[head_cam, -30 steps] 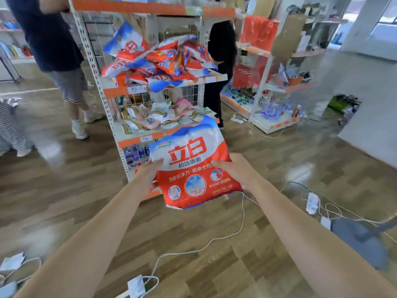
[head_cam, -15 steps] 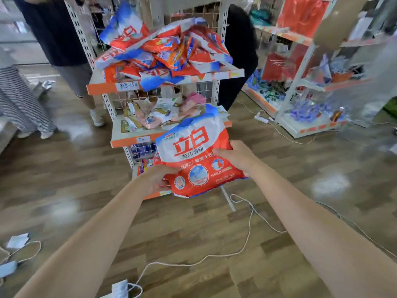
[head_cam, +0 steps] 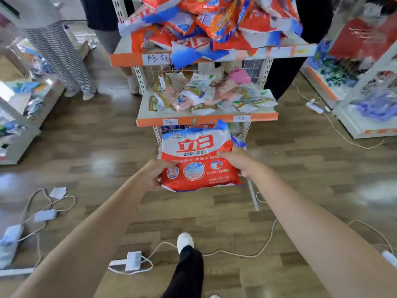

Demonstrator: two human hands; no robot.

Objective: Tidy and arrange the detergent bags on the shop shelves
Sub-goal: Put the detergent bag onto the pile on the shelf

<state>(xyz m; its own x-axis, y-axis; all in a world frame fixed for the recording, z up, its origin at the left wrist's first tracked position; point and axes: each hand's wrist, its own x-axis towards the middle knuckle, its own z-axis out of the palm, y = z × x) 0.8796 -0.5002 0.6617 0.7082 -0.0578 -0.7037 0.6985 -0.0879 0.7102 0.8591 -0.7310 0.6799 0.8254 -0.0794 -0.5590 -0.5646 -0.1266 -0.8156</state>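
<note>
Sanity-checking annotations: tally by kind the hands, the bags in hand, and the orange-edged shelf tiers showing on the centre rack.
Hands: 2, left hand and right hand
Bags held: 1, detergent bag, gripped by both hands
Orange-edged tiers: 2, upper tier and middle tier
Total: 5
Piled bags on the upper tier are too jumbled to count.

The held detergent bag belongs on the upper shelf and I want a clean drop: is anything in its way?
Yes. A jumbled pile of detergent bags covers the upper shelf and spills over its front edge. Both hands grip the held bag below it.
</note>
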